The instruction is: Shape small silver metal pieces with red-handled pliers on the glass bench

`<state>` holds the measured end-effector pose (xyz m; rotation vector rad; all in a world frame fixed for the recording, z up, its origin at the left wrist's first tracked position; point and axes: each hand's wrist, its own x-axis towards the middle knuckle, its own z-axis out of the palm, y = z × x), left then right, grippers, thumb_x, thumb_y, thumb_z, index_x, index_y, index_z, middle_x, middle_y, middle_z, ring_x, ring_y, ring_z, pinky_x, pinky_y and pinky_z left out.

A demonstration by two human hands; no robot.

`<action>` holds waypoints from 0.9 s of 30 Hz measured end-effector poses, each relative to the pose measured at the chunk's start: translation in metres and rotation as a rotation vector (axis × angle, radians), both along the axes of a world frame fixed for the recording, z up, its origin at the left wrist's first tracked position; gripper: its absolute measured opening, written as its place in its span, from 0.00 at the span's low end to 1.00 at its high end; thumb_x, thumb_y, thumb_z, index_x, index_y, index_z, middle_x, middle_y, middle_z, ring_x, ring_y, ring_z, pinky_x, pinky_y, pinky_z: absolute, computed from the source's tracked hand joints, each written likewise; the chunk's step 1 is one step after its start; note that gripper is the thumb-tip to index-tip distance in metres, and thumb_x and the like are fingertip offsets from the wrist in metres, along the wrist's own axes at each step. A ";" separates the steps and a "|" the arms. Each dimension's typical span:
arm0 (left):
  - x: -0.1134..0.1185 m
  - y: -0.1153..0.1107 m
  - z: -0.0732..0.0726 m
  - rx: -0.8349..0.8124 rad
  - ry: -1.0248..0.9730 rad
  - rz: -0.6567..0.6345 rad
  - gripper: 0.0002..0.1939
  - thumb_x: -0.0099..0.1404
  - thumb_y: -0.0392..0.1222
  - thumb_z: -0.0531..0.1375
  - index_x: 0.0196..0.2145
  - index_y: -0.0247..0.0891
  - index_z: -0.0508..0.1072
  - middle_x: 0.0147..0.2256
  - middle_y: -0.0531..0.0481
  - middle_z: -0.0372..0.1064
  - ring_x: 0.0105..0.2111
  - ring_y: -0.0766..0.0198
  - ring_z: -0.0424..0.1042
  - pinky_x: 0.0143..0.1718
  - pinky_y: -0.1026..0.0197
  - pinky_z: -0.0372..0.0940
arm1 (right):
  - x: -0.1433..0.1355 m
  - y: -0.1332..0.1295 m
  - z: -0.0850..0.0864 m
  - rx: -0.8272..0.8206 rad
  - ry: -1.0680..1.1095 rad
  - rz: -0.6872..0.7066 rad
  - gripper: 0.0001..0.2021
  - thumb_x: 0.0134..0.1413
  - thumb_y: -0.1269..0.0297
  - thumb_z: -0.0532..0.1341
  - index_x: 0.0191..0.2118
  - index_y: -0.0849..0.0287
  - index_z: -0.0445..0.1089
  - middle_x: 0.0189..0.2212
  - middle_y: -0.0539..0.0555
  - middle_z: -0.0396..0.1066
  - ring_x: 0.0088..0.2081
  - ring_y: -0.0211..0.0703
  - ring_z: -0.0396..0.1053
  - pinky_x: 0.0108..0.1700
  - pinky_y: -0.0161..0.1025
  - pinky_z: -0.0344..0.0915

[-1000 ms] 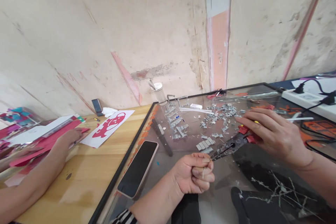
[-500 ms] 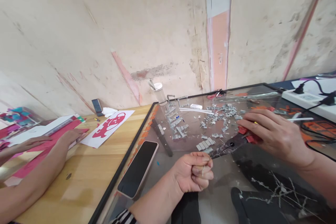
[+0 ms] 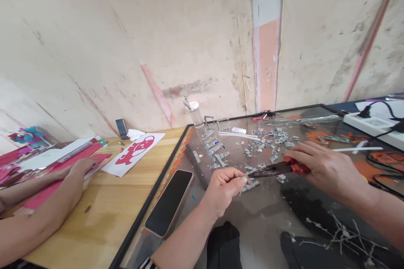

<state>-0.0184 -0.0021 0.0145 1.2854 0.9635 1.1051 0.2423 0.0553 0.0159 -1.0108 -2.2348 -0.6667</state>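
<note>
The right hand (image 3: 330,172) grips one pair of pliers (image 3: 277,168). The left hand (image 3: 226,187) pinches one thin piece (image 3: 241,192), mostly hidden.

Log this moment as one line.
left hand: pinching thin strand | right hand: holding pliers, tips at left hand | nearby: phone, grey pieces on glass table | co-worker's hand: on red paper

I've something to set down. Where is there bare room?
The wooden table looks bare between the co-worker's forearm and the black frame; so, mostly, does the glass tabletop nearer than the pliers, beside the left hand. Silvery pieces crowd beyond the pliers.
</note>
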 end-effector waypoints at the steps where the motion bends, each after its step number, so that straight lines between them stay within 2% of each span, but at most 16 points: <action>1: -0.001 -0.002 0.003 0.092 0.096 0.041 0.13 0.56 0.46 0.61 0.25 0.32 0.73 0.16 0.57 0.53 0.18 0.73 0.48 0.21 0.65 0.43 | -0.002 -0.001 -0.001 -0.047 0.010 -0.014 0.09 0.53 0.69 0.54 0.36 0.51 0.71 0.34 0.48 0.74 0.33 0.40 0.70 0.27 0.34 0.62; 4: -0.003 -0.007 0.009 0.308 0.315 0.137 0.14 0.60 0.45 0.56 0.25 0.32 0.73 0.18 0.55 0.54 0.21 0.71 0.51 0.24 0.65 0.48 | -0.007 -0.005 -0.004 -0.235 0.049 -0.027 0.11 0.50 0.72 0.54 0.32 0.49 0.71 0.32 0.45 0.74 0.30 0.39 0.71 0.23 0.33 0.62; 6: -0.004 -0.008 0.010 0.378 0.375 0.172 0.14 0.61 0.45 0.55 0.25 0.33 0.73 0.19 0.55 0.55 0.21 0.70 0.52 0.25 0.65 0.49 | -0.009 -0.009 -0.005 -0.354 0.077 -0.022 0.13 0.46 0.75 0.53 0.31 0.48 0.71 0.30 0.44 0.74 0.29 0.39 0.72 0.24 0.33 0.62; 8: -0.004 -0.007 0.009 0.370 0.376 0.180 0.14 0.61 0.46 0.55 0.26 0.33 0.73 0.19 0.55 0.55 0.22 0.70 0.52 0.25 0.65 0.49 | -0.010 -0.011 -0.007 -0.442 0.093 -0.031 0.14 0.45 0.75 0.54 0.31 0.48 0.71 0.27 0.44 0.74 0.28 0.39 0.72 0.25 0.33 0.63; 11: -0.005 -0.002 0.004 0.223 0.282 0.120 0.14 0.59 0.47 0.58 0.27 0.32 0.73 0.17 0.56 0.53 0.20 0.71 0.49 0.23 0.65 0.46 | -0.006 -0.008 -0.008 -0.497 0.082 -0.016 0.13 0.46 0.73 0.55 0.31 0.48 0.72 0.27 0.44 0.74 0.27 0.39 0.72 0.25 0.33 0.63; 13: -0.004 0.003 0.001 0.084 0.156 0.065 0.14 0.56 0.48 0.60 0.26 0.32 0.73 0.16 0.57 0.53 0.18 0.73 0.47 0.22 0.65 0.43 | -0.002 -0.003 -0.007 -0.421 0.077 -0.010 0.13 0.47 0.72 0.54 0.34 0.48 0.72 0.32 0.46 0.74 0.31 0.40 0.72 0.25 0.33 0.63; 15: -0.003 0.006 -0.002 -0.047 0.012 0.010 0.14 0.52 0.48 0.63 0.24 0.32 0.72 0.14 0.59 0.52 0.17 0.75 0.45 0.21 0.65 0.40 | 0.002 0.002 -0.005 -0.275 0.086 -0.062 0.15 0.48 0.73 0.54 0.38 0.49 0.72 0.37 0.48 0.73 0.35 0.41 0.71 0.25 0.33 0.63; 18: -0.002 0.007 -0.004 -0.189 -0.156 -0.080 0.13 0.49 0.45 0.66 0.23 0.31 0.71 0.12 0.61 0.49 0.14 0.77 0.42 0.20 0.65 0.37 | 0.007 0.006 -0.001 -0.055 0.081 -0.132 0.16 0.48 0.73 0.53 0.41 0.53 0.71 0.40 0.51 0.72 0.40 0.45 0.69 0.28 0.36 0.65; 23: 0.000 0.005 -0.009 -0.322 -0.273 -0.179 0.11 0.49 0.42 0.66 0.22 0.31 0.72 0.11 0.62 0.46 0.14 0.77 0.39 0.20 0.65 0.34 | 0.009 0.002 0.007 0.189 0.023 -0.043 0.17 0.48 0.76 0.53 0.43 0.59 0.70 0.40 0.56 0.71 0.43 0.48 0.67 0.41 0.41 0.65; 27: 0.002 0.004 -0.011 -0.389 -0.300 -0.213 0.10 0.47 0.40 0.67 0.21 0.30 0.71 0.11 0.60 0.47 0.14 0.78 0.39 0.19 0.65 0.33 | 0.009 -0.002 0.012 0.260 -0.021 -0.015 0.18 0.48 0.77 0.54 0.46 0.60 0.69 0.41 0.58 0.71 0.44 0.48 0.67 0.42 0.40 0.64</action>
